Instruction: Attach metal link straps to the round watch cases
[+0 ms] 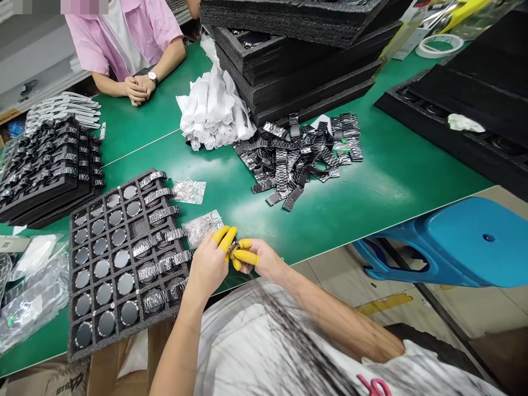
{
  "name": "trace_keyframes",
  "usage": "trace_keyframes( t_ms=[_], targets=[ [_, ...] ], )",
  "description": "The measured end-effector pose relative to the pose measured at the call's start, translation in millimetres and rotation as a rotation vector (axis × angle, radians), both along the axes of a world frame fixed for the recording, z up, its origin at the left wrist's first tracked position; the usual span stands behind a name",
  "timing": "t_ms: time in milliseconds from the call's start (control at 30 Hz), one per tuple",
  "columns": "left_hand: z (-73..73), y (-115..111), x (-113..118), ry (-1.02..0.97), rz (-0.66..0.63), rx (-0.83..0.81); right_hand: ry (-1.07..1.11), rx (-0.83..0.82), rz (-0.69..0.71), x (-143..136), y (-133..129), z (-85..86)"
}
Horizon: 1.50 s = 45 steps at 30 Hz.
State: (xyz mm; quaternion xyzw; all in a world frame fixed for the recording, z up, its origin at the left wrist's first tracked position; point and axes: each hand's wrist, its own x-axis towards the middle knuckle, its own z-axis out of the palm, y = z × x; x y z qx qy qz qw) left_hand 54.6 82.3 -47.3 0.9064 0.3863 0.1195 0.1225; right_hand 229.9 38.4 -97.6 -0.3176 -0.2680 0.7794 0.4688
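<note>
Yellow finger covers are on both of my hands, which meet at the table's front edge. My left hand (pixel 212 258) and my right hand (pixel 258 257) pinch a small dark metallic watch part (pixel 233 248) between them; the fingers hide most of it. Just left of them lies a clear bag of small metal pins (pixel 202 226), with a second such bag (pixel 188 191) behind it. The grey foam tray (pixel 138 228) at the left holds round watch heads (pixel 121 258) in its compartments, several with black link bands along its right side. One compartment there holds nothing.
Black link bands (pixel 284 159) are heaped mid-table, beside white wrapped bundles (pixel 216 110) and stacked black foam trays (pixel 289 66). More banded watches (pixel 49 159) stand at the left. A person (pixel 132 44) sits opposite. A blue stool (pixel 466 242) is at the right.
</note>
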Motion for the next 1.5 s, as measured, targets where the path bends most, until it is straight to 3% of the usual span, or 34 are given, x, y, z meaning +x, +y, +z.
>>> trace_keyframes(
  t_ms=[167, 700, 1000, 1200, 1267, 1400, 1500],
  targets=[
    [7.4, -2, -3, 0.060, -0.032, 0.097, -0.023, -0.008, 0.027, 1, -1, 12.1],
    [19.7, -11, -14, 0.045, -0.025, 0.078, -0.064, -0.024, 0.082, -5, -5, 28.0],
    [15.7, -16, -18, -0.002, 0.003, 0.095, -0.040, -0.033, 0.062, -9, -10, 31.0],
    [12.5, -17, -21, -0.102, -0.014, 0.215, 0.016, -0.106, -0.049, -21, -17, 24.5],
    [15.2, -16, -25, -0.182, -0.045, 0.138, 0.008, -0.107, -0.078, -23, -20, 24.6],
    [21.3, -16, -32, -0.412, -0.152, -0.196, 0.010, -0.096, -0.079, -25, -25, 28.4],
    [18.3, -19, -34, -0.498, -0.154, -0.243, 0.007, -0.091, -0.063, -26, -27, 30.5]
  ],
)
